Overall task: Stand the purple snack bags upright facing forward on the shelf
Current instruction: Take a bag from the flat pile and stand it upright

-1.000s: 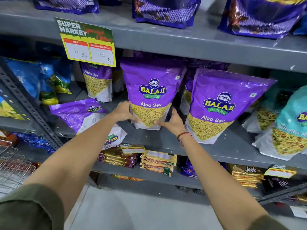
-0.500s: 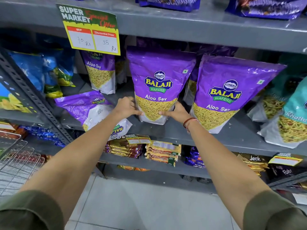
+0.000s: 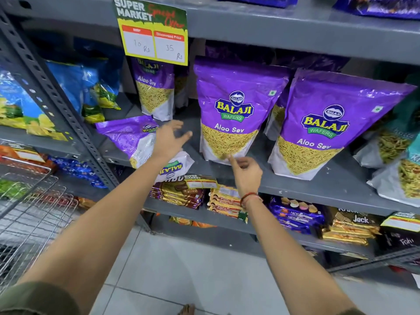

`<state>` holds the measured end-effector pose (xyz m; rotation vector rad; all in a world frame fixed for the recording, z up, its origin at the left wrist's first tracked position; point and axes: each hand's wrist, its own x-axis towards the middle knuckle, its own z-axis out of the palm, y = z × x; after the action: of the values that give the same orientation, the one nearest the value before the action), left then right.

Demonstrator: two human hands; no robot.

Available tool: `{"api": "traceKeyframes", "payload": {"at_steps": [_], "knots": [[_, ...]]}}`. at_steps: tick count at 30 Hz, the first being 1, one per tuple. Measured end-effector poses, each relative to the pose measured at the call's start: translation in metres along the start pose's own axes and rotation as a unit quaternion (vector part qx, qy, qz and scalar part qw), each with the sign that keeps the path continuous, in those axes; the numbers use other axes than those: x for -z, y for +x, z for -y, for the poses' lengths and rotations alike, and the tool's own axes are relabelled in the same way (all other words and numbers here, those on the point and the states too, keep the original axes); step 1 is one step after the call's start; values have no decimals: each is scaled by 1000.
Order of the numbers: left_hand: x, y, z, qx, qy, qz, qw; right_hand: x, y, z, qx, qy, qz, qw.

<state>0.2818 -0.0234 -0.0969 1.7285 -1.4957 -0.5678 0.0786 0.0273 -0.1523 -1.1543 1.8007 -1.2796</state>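
Note:
Two large purple Aloo Sev bags stand upright facing forward on the grey shelf (image 3: 318,187): the middle bag (image 3: 234,105) and the right bag (image 3: 329,123). A smaller purple bag (image 3: 154,89) stands at the back left. Another purple bag (image 3: 134,137) lies flat at the shelf's left front, partly over the edge. My left hand (image 3: 169,139) hovers open above the lying bag, fingers spread, holding nothing. My right hand (image 3: 244,171) is just below the middle bag's bottom edge, index finger touching it, other fingers curled, gripping nothing.
A yellow price sign (image 3: 154,32) hangs from the upper shelf. Blue snack bags (image 3: 91,87) stand left of the slotted post (image 3: 56,105). Teal and grey bags (image 3: 400,155) crowd the right. Biscuit packs (image 3: 181,194) fill the lower shelf. A wire basket (image 3: 29,212) is at lower left.
Both hands have let go of the middle bag, which now stands on its own. My left hand moved left over the lying bag; my right hand drew back slightly.

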Motion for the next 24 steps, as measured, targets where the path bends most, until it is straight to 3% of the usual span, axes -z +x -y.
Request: {"api": "traceKeyframes", "payload": {"at_steps": [3, 7, 10, 12, 13, 15, 19, 22, 24], "knots": [[18, -12, 18, 23, 20, -134, 991, -30, -10, 9, 38, -29, 85, 995], [28, -33, 34, 176, 25, -216, 960, -69, -14, 38, 58, -21, 236, 970], [31, -43, 33, 350, -105, -161, 917, -82, -24, 59, 21, -30, 338, 940], [25, -28, 77, 422, -252, -81, 867, -87, -25, 63, -14, -24, 347, 937], [14, -12, 116, 432, -303, -33, 849, -89, -24, 63, -38, -13, 336, 941], [17, -15, 128, 437, -356, 50, 825, -87, -28, 69, -71, -15, 330, 941], [57, -51, 56, 368, -398, 138, 829, -91, -33, 92, -74, -4, 328, 942], [79, -50, 63, 358, -455, 158, 800, -96, -25, 105, -85, 35, 317, 944], [88, -53, 66, 362, -449, 150, 803, -94, -24, 117, -98, 43, 311, 944]]}}
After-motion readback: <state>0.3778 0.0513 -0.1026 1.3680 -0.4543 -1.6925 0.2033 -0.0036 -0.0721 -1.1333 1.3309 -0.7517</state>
